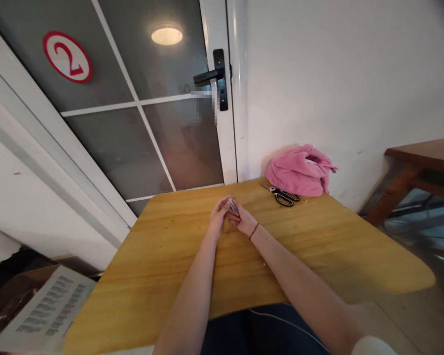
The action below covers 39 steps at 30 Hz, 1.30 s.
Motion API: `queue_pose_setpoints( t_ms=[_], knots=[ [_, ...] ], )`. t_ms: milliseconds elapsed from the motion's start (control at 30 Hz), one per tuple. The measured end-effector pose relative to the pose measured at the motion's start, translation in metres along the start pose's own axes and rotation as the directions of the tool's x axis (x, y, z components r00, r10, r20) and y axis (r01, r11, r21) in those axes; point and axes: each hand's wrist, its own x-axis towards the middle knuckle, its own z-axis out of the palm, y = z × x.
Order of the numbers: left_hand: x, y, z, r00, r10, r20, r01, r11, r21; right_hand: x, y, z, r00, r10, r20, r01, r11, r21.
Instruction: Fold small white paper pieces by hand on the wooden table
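Above the middle of the wooden table [163,256], my left hand [219,214] and my right hand [244,219] meet with curled fingers. Between them is a small silver-and-white object [233,204], partly covered by the fingers and too small to name. Both hands seem to grip it, one from each side. A thin red bracelet [254,230] circles my right wrist. Black-handled scissors [283,196] lie to the right of my hands, apart from them, blades pointing up and left.
A pink plush bag [299,170] rests at the table's back right, against the white wall [340,74]. Behind the table stands a glazed door [151,123] with a black handle [210,76]. A printed carton [48,310] is at lower left, another wooden table [425,153] at right.
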Motion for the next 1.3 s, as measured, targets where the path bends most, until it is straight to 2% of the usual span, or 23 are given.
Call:
queue_pose_setpoints(
  t_ms=[133, 267, 400, 500, 667, 967, 1300],
  knots=[
    [-0.001, 0.001, 0.000, 0.999, -0.020, 0.036, 0.020, 1.000, 0.002, 0.000, 0.001, -0.001, 1.000, -0.006, -0.022, 0.007, 0.999, 0.037],
    [-0.001, 0.003, -0.001, 0.999, -0.043, -0.027, 0.045, 0.997, 0.065, -0.001, 0.002, -0.001, 1.000, 0.018, -0.002, -0.018, 0.999, 0.050],
    [0.001, 0.001, -0.002, 0.994, 0.052, -0.099, -0.039, 0.991, 0.130, -0.002, 0.002, 0.002, 0.998, 0.049, 0.026, -0.051, 0.997, 0.066],
    [0.002, -0.003, -0.003, 0.989, 0.131, -0.073, -0.117, 0.979, 0.168, -0.002, 0.002, 0.004, 0.999, 0.043, 0.001, -0.043, 0.995, 0.086],
    [0.004, -0.008, -0.005, 0.991, 0.130, 0.018, -0.131, 0.972, 0.196, -0.001, 0.002, 0.001, 0.995, 0.074, -0.073, -0.066, 0.992, 0.111],
    [0.004, -0.004, -0.005, 0.982, 0.186, -0.022, -0.174, 0.948, 0.265, 0.001, 0.004, -0.002, 0.993, 0.099, -0.069, -0.091, 0.990, 0.109],
    [0.002, -0.002, 0.000, 0.956, 0.295, -0.009, -0.273, 0.895, 0.353, 0.003, 0.006, -0.005, 0.979, 0.088, -0.182, -0.074, 0.994, 0.079]
  ],
)
